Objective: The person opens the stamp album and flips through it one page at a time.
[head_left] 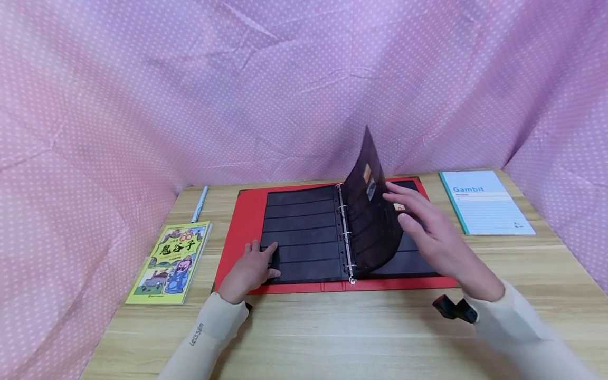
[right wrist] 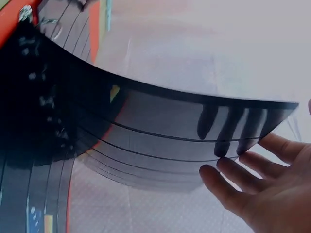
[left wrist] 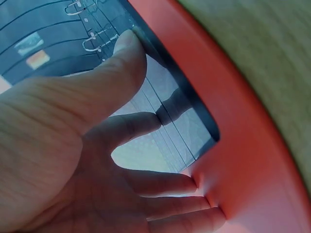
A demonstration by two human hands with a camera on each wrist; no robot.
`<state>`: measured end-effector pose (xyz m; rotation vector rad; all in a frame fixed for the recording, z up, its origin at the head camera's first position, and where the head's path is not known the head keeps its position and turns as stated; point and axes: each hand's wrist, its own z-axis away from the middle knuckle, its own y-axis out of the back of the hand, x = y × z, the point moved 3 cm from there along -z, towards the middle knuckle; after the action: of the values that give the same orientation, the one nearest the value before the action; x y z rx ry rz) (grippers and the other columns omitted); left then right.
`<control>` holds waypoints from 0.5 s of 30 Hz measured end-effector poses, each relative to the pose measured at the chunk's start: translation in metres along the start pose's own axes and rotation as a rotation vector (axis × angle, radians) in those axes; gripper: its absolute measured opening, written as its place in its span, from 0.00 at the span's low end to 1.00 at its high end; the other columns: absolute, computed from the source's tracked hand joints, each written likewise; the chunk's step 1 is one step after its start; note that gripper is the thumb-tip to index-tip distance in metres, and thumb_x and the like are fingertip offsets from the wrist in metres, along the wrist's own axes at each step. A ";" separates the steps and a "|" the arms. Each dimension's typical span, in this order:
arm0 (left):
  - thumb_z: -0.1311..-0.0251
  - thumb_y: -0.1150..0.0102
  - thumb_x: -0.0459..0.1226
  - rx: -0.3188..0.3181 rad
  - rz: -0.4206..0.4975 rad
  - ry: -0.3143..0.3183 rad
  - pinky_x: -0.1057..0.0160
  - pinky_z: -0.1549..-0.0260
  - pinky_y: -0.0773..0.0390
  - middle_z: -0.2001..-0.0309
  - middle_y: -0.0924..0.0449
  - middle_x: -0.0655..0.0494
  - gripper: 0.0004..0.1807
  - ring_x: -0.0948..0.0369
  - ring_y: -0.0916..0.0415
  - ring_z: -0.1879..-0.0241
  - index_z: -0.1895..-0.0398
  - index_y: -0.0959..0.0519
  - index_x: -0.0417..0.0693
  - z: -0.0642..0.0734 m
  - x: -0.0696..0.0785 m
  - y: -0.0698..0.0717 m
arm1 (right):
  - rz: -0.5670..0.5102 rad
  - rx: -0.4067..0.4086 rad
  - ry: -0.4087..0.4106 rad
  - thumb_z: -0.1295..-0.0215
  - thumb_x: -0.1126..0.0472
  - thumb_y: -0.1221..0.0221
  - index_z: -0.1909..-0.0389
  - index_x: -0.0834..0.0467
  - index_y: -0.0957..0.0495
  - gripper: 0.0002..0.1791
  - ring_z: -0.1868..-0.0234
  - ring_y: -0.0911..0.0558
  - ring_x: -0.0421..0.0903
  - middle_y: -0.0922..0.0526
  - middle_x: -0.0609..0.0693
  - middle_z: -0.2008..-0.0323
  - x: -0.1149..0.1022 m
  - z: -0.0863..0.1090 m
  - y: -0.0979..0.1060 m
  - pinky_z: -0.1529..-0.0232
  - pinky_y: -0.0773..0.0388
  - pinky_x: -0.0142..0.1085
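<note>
A red ring-binder album (head_left: 248, 208) lies spread out, with black pocket pages on metal rings (head_left: 346, 232). My left hand (head_left: 249, 270) rests at the lower left corner, its spread fingers on the left page (head_left: 304, 211) and the red cover. One black leaf (head_left: 372, 227) stands raised and bowed over the right half, two small stamp-like pieces (head_left: 367, 173) in its pockets. My right hand (head_left: 439, 240) is at its outer edge, fingers fairly straight. In the right wrist view the fingertips (right wrist: 209, 172) meet the glossy leaf (right wrist: 165, 116), which mirrors them.
Left of the album lies a yellow book (head_left: 173, 264) with a cartoon cover, a light-blue pen (head_left: 200, 205) behind it. A pale notebook (head_left: 489, 203) marked "Gambit" lies at the right. A pink dotted cloth (head_left: 304, 95) hangs behind the wooden table (head_left: 332, 327).
</note>
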<state>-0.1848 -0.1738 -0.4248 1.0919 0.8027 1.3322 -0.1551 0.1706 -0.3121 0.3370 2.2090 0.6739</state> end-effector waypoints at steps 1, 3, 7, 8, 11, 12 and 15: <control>0.47 0.33 0.48 -0.001 0.000 0.002 0.43 0.55 0.25 0.33 0.49 0.28 0.42 0.34 0.52 0.34 0.29 0.39 0.51 0.000 0.000 0.000 | -0.006 -0.008 0.006 0.32 0.67 0.51 0.38 0.55 0.29 0.22 0.33 0.38 0.47 0.36 0.50 0.33 -0.002 -0.001 -0.001 0.41 0.41 0.26; 0.47 0.33 0.48 -0.004 0.000 0.007 0.43 0.54 0.25 0.33 0.50 0.28 0.42 0.34 0.52 0.34 0.29 0.39 0.51 0.000 0.000 0.000 | -0.028 -0.033 0.003 0.31 0.66 0.51 0.37 0.54 0.30 0.22 0.33 0.39 0.47 0.38 0.48 0.32 -0.006 -0.005 -0.004 0.40 0.41 0.26; 0.46 0.34 0.48 -0.014 -0.003 0.013 0.43 0.53 0.25 0.32 0.50 0.29 0.42 0.34 0.53 0.33 0.29 0.39 0.51 0.000 0.001 0.001 | -0.056 -0.070 -0.021 0.30 0.65 0.52 0.35 0.53 0.32 0.23 0.33 0.40 0.45 0.41 0.46 0.30 -0.011 -0.011 -0.009 0.41 0.39 0.27; 0.46 0.34 0.48 -0.016 -0.006 0.012 0.43 0.53 0.26 0.32 0.50 0.29 0.42 0.34 0.53 0.33 0.29 0.39 0.51 0.001 0.001 0.001 | -0.059 -0.072 -0.018 0.30 0.65 0.52 0.35 0.52 0.32 0.23 0.33 0.40 0.45 0.41 0.45 0.30 -0.012 -0.012 -0.010 0.41 0.39 0.28; 0.46 0.34 0.48 -0.020 -0.017 0.011 0.43 0.53 0.25 0.32 0.50 0.28 0.41 0.35 0.52 0.33 0.29 0.39 0.51 0.001 0.001 0.001 | -0.057 -0.063 0.014 0.30 0.65 0.51 0.35 0.54 0.32 0.23 0.33 0.40 0.47 0.40 0.48 0.31 -0.014 -0.016 -0.011 0.40 0.40 0.28; 0.46 0.35 0.49 -0.021 -0.018 0.012 0.43 0.53 0.25 0.32 0.50 0.29 0.41 0.35 0.53 0.33 0.29 0.39 0.51 0.001 0.001 0.001 | -0.058 -0.060 0.026 0.31 0.65 0.51 0.36 0.54 0.31 0.23 0.33 0.40 0.47 0.40 0.49 0.31 -0.014 -0.017 -0.012 0.40 0.41 0.28; 0.46 0.34 0.48 -0.018 -0.027 0.012 0.44 0.54 0.24 0.33 0.49 0.29 0.41 0.35 0.52 0.34 0.29 0.39 0.52 0.000 0.001 0.001 | -0.062 -0.048 0.056 0.31 0.65 0.51 0.36 0.57 0.31 0.22 0.33 0.40 0.49 0.39 0.51 0.32 -0.015 -0.019 -0.013 0.38 0.43 0.29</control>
<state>-0.1849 -0.1729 -0.4235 1.0562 0.8107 1.3220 -0.1602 0.1465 -0.2997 0.2267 2.2431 0.7092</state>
